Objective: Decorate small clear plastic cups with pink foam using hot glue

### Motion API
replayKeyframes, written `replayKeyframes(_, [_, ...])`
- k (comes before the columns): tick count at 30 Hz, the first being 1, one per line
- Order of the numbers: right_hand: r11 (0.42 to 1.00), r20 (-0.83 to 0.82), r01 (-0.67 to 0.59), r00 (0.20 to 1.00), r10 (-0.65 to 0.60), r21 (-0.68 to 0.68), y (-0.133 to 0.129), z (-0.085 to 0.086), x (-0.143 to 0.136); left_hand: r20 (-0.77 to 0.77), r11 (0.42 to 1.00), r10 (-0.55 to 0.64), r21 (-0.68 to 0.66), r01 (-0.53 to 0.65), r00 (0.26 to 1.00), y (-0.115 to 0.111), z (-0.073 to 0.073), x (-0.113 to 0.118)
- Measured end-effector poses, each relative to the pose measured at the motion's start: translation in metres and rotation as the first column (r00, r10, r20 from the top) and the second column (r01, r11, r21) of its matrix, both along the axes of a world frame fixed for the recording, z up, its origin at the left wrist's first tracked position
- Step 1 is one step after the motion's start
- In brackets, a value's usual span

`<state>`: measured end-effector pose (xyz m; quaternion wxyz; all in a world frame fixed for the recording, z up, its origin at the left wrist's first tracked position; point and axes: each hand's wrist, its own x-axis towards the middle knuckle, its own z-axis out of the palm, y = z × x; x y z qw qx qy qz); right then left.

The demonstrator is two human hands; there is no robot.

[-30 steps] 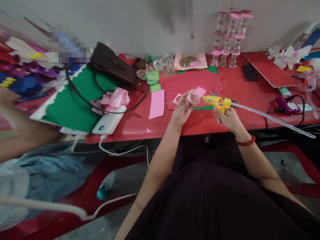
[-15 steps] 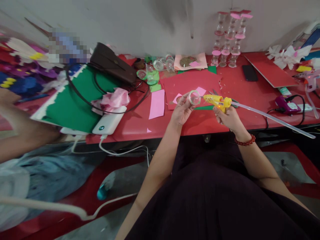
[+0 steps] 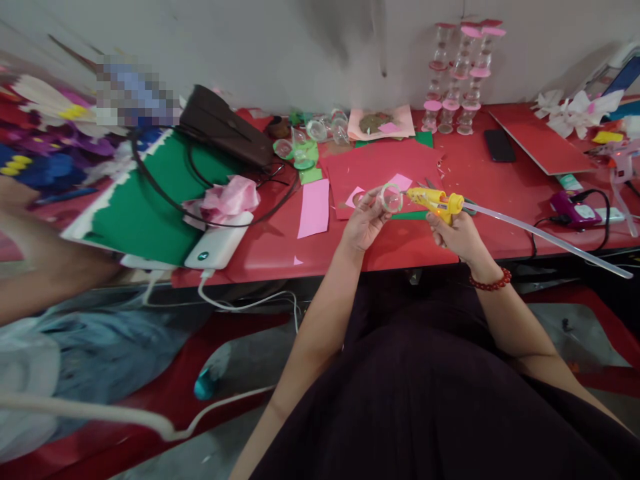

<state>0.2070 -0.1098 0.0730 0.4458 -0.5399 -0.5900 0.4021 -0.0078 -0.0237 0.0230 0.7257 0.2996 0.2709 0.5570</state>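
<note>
Between the fingers of my left hand [image 3: 366, 221] is a small clear plastic cup [image 3: 392, 198], its round rim turned up toward the camera. My right hand [image 3: 459, 235] is wrapped round the handle of a yellow glue gun [image 3: 434, 202], whose nozzle points left and sits at the cup's rim. A long translucent glue stick [image 3: 545, 239] sticks out of the gun's back end. Beneath both hands lies red paper [image 3: 380, 163] with small pink paper pieces [image 3: 401, 181] on it.
Stacked clear cups with pink discs [image 3: 466, 80] stand against the wall. Green cups [image 3: 304, 155], a pink strip [image 3: 314, 208], a dark bag [image 3: 227, 127] and a white power bank [image 3: 219, 245] are to the left. A phone [image 3: 499, 145] lies right. Another person's arm [image 3: 50, 267] is at far left.
The cup in my left hand has shifted and turned slightly, its rim now facing the camera a little differently. My right hand and the glue gun have hardly moved.
</note>
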Motion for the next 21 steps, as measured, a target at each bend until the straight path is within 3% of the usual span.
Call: replayKeyframes(21, [0.999,0.044,-0.012,0.999,0.011,0.035,0.0021,0.0055,-0.0014,-0.059,0.997,-0.077,0.001,0.077,0.995,-0.0012,-0.0019,-0.0002])
